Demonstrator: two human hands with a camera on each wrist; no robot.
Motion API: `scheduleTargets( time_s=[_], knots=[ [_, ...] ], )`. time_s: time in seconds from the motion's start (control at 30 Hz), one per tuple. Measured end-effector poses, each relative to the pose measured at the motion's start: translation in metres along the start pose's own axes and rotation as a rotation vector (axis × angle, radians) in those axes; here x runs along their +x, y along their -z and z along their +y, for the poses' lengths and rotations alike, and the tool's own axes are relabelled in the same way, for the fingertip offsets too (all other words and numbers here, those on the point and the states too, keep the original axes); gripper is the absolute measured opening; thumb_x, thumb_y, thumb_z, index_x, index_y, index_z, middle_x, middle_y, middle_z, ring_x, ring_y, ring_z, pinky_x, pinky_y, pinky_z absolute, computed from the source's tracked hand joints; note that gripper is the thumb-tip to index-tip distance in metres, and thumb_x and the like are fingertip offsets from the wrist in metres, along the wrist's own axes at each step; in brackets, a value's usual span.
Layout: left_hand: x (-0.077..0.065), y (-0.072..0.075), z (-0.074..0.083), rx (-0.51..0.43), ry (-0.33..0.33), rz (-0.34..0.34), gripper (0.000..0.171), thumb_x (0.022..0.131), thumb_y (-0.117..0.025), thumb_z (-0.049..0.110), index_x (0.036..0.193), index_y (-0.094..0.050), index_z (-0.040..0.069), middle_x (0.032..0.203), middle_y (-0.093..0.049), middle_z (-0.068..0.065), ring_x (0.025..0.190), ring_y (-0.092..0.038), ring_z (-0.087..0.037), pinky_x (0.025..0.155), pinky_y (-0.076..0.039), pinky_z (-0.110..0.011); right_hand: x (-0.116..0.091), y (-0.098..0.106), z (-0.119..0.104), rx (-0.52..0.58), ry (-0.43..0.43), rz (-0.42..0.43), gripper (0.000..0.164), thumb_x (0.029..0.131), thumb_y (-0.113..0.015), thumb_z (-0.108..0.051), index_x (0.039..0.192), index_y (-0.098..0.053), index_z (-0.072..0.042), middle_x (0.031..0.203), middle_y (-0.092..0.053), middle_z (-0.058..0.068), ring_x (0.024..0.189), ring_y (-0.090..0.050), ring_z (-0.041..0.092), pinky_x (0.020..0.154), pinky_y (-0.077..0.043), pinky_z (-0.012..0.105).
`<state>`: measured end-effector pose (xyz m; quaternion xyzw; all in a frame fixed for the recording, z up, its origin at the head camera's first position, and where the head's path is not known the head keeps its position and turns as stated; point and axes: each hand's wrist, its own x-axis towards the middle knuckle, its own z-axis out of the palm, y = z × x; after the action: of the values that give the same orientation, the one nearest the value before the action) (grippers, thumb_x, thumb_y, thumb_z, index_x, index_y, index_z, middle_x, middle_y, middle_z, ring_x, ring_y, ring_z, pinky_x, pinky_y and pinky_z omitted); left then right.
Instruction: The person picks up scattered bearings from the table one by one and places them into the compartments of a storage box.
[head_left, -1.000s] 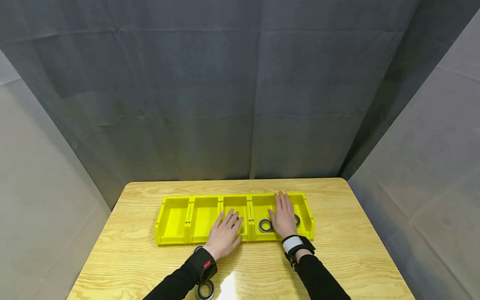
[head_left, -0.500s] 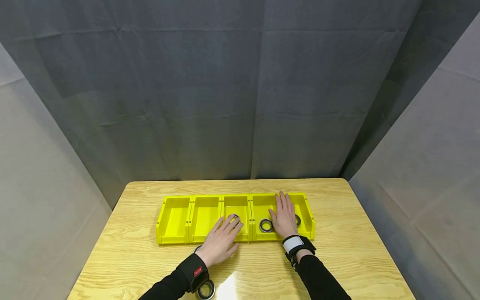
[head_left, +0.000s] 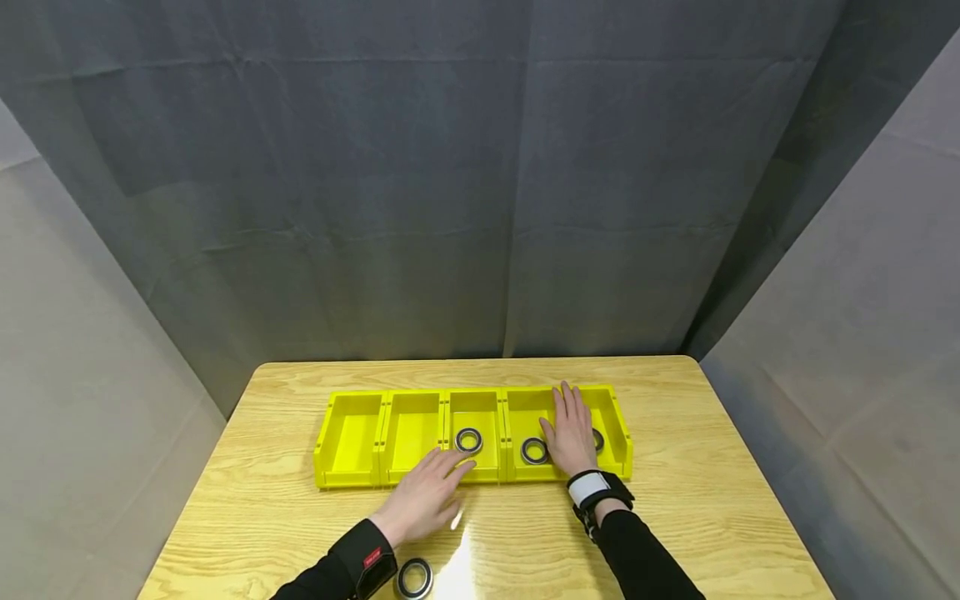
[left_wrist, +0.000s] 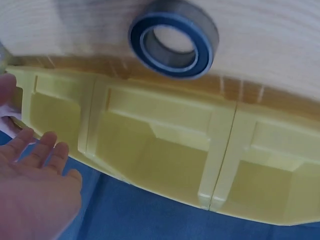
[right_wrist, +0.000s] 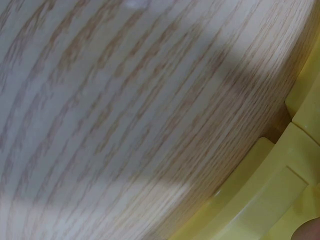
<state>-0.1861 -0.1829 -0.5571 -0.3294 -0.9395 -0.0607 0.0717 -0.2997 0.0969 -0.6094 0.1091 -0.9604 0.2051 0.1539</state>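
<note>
My left hand [head_left: 422, 496] hovers at the front edge of the row of yellow bins [head_left: 345, 481], its fingers extended and holding nothing. Just beyond its fingertips, a ring-shaped ball bearing [head_left: 468, 440] lies flat in the middle bin. My right hand [head_left: 572, 429] lies over the right part of the row, fingers straight and pointing away. On either side of it show a bearing [head_left: 535, 451] and a partly covered bearing [head_left: 597, 440]. In the left wrist view, a dark-sealed bearing [left_wrist: 172, 42] is on the table before the bins.
Another bearing [head_left: 414, 578] sits on the wooden table [head_left: 675, 517] near my left wrist. The two leftmost bins hold no bearings. Grey cloth [head_left: 405, 183] hangs behind the table, with lighter cloth panels at both sides.
My left hand has drawn back out of the middle bin, toward me and to the left, uncovering the bearing there. A bearing beside that hand is now hidden in the head view. The right hand stays put.
</note>
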Motion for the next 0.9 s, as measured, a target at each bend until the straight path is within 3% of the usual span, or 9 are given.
scheduleTargets(
  time_s=[0.37,0.57,0.73,0.9],
  knots=[
    [-0.024,-0.005,0.003,-0.048,-0.024,-0.007,0.044,0.091,-0.071,0.026,0.132,-0.062,0.013,0.129,-0.064,-0.003,0.121,-0.06,-0.019,0.112,-0.047,-0.04,0.0,0.002,-0.001,0.0,-0.008,-0.014,0.061,0.099,-0.063,-0.022,0.15,-0.039,0.003,0.161,-0.032,0.024,0.149,-0.028,0.045,0.119,-0.03,0.063],
    [-0.039,-0.006,-0.003,-0.092,-0.001,-0.117,0.043,0.089,-0.074,0.027,0.129,-0.063,0.016,0.122,-0.066,-0.001,0.109,-0.061,-0.019,0.099,-0.053,-0.037,0.0,0.002,-0.001,0.003,-0.016,-0.026,0.061,0.099,-0.062,-0.022,0.15,-0.039,0.003,0.162,-0.031,0.024,0.15,-0.027,0.045,0.12,-0.028,0.063],
    [-0.047,-0.009,-0.01,-0.174,0.04,-0.209,0.043,0.087,-0.074,0.027,0.128,-0.064,0.017,0.121,-0.066,-0.002,0.109,-0.062,-0.02,0.099,-0.052,-0.038,0.0,0.002,-0.001,0.004,-0.013,-0.022,0.061,0.1,-0.062,-0.022,0.15,-0.039,0.003,0.161,-0.031,0.024,0.15,-0.027,0.045,0.119,-0.029,0.063],
    [-0.051,-0.011,-0.013,-0.207,0.051,-0.227,0.044,0.086,-0.075,0.028,0.126,-0.064,0.017,0.121,-0.066,-0.002,0.113,-0.061,-0.023,0.101,-0.051,-0.04,0.0,0.002,-0.001,0.006,-0.01,-0.017,0.06,0.099,-0.063,-0.022,0.149,-0.04,0.003,0.161,-0.032,0.024,0.149,-0.028,0.045,0.119,-0.029,0.064]
  ],
)
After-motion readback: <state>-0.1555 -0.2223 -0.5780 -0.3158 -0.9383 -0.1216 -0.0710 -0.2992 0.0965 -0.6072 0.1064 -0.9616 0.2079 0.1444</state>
